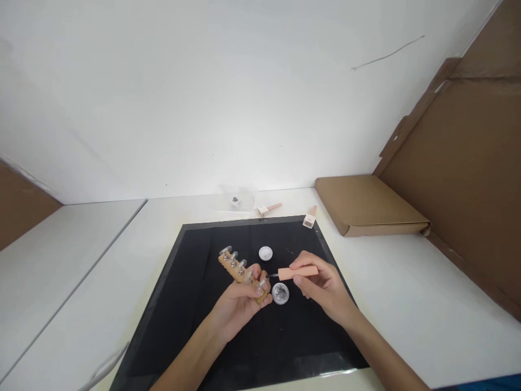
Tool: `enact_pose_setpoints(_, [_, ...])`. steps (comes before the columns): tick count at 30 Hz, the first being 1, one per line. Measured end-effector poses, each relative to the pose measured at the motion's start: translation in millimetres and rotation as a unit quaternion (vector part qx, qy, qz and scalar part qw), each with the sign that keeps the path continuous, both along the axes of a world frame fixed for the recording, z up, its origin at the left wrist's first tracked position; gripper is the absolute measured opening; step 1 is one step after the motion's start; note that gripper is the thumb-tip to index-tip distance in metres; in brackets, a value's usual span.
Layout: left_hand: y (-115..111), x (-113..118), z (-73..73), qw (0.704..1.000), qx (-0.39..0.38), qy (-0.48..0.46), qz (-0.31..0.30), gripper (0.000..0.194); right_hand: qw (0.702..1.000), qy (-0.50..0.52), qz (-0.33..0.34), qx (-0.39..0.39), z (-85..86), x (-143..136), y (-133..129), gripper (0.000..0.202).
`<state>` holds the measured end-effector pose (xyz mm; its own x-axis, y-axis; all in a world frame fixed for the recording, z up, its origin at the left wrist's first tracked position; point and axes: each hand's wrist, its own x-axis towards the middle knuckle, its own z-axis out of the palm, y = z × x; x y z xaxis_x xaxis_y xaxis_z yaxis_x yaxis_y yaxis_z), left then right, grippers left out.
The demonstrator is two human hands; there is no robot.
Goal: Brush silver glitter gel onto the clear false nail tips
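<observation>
My left hand [240,304] is closed around one end of a tan nail display stand [240,271], which carries several clear false nails on small metal posts. Between thumb and fingers of my right hand [323,282] is a peach-handled nail polish brush [299,272]. It points left, its bristle tip at or very near the false nail [262,283] at the stand's near end; whether they touch I cannot tell. Just below the brush, an open round jar [280,294] holds silvery flakes. Its likely lid, a white round cap [266,253], lies farther back on the black mat [195,326].
Behind the mat lie a nail polish bottle [262,210] with a peach cap and a clear plastic bag [244,201]. Another polish bottle [309,218] rests at the mat's back right corner. A flat cardboard box [370,203] sits at right; a white cable [106,366] is at front left.
</observation>
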<state>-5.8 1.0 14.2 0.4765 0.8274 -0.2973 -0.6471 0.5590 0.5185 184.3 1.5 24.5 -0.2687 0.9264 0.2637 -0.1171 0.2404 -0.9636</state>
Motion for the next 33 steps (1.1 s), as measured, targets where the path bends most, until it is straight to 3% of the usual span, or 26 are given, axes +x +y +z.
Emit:
enact_pose_setpoints(5, [0.9, 0.1, 3.6, 1.000, -0.011, 0.014, 0.003, 0.029, 0.999, -0.034, 0.033, 0.008, 3.4, 1.2, -1.2, 0.007])
enact_pose_setpoints(13, [1.4, 0.5, -0.3, 1.000, 0.011, -0.003, -0.004, 0.028, 0.999, -0.025, 0.006, -0.048, 4.1, -1.2, -1.5, 0.012])
enact_pose_setpoints(25, [0.0, -2.4, -2.3, 1.000, 0.022, -0.021, -0.007, 0.027, 0.998, -0.012, -0.054, -0.034, 1.1, -2.4, -0.1, 0.017])
enact_pose_setpoints(33, [1.1, -1.2, -0.7, 1.000, 0.012, -0.001, -0.001, 0.028, 0.999, -0.037, 0.002, -0.020, 1.0, -0.7, -1.7, 0.015])
